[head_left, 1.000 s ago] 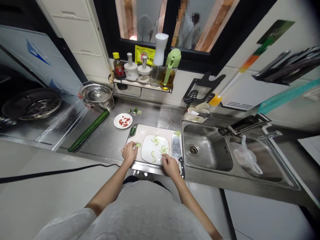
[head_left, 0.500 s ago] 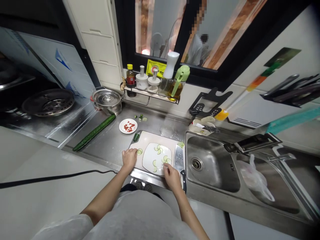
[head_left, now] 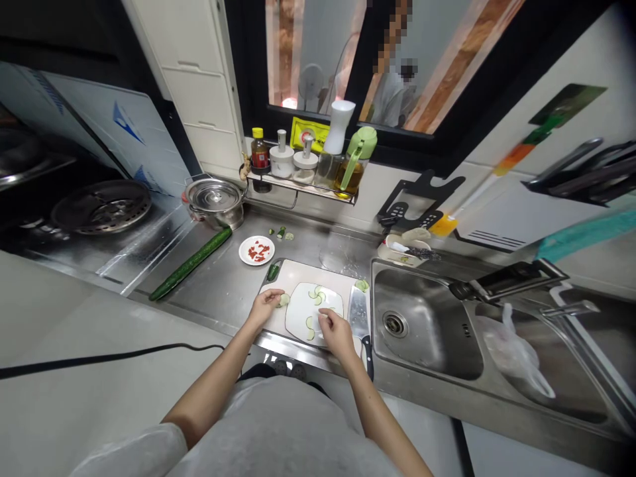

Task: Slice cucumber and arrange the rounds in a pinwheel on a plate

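My left hand (head_left: 263, 309) is at the left edge of the white plate (head_left: 298, 324), its fingers pinched on pale green cucumber slices (head_left: 284, 300). Over the plate's right side hangs my right hand (head_left: 338, 333), thumb and fingers drawn together; whatever may be between them is hidden. Thin cucumber slices lie on the plate in curved groups, one at the top (head_left: 317, 295) and another lower down (head_left: 311, 327). My right hand covers part of the plate. Under the plate is a pale cutting board (head_left: 288, 270), with a kitchen knife (head_left: 358, 311) along its right side.
A whole cucumber (head_left: 191, 264) lies to the left, near a lidded steel pot (head_left: 216, 199). A small white dish (head_left: 257, 251) holds chopped red pieces. Cucumber ends (head_left: 281, 233) sit behind the board. At right is the steel sink (head_left: 422, 318); a seasoning rack (head_left: 303, 182) hangs at the back.
My left hand has gone from resting flat beside the cucumber slices to pinching them. My right hand has shifted slightly up and left over the plate, covering the right-hand slice group.
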Action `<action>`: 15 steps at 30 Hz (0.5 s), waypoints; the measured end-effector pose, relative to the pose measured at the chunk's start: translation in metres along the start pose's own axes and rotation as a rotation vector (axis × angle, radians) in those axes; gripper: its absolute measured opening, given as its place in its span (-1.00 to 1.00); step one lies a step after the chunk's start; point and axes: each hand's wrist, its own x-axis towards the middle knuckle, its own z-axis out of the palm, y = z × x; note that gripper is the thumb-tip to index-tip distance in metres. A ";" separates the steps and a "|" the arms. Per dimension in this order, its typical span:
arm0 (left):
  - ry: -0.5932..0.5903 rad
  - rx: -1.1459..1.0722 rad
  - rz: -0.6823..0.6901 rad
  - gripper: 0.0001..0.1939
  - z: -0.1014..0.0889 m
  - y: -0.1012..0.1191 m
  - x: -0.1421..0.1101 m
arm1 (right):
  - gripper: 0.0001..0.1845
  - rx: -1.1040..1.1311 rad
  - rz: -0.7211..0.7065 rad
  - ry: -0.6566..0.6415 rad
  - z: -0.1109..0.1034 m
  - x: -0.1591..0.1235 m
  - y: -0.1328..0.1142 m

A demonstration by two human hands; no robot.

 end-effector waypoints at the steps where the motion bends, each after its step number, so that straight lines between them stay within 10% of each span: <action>1: -0.031 -0.088 -0.021 -0.67 0.002 0.006 -0.001 | -0.59 0.039 -0.002 -0.001 0.001 0.006 -0.005; 15: -0.141 -0.146 -0.020 -0.60 0.028 0.052 -0.024 | -0.84 0.576 -0.060 -0.107 0.011 0.045 -0.045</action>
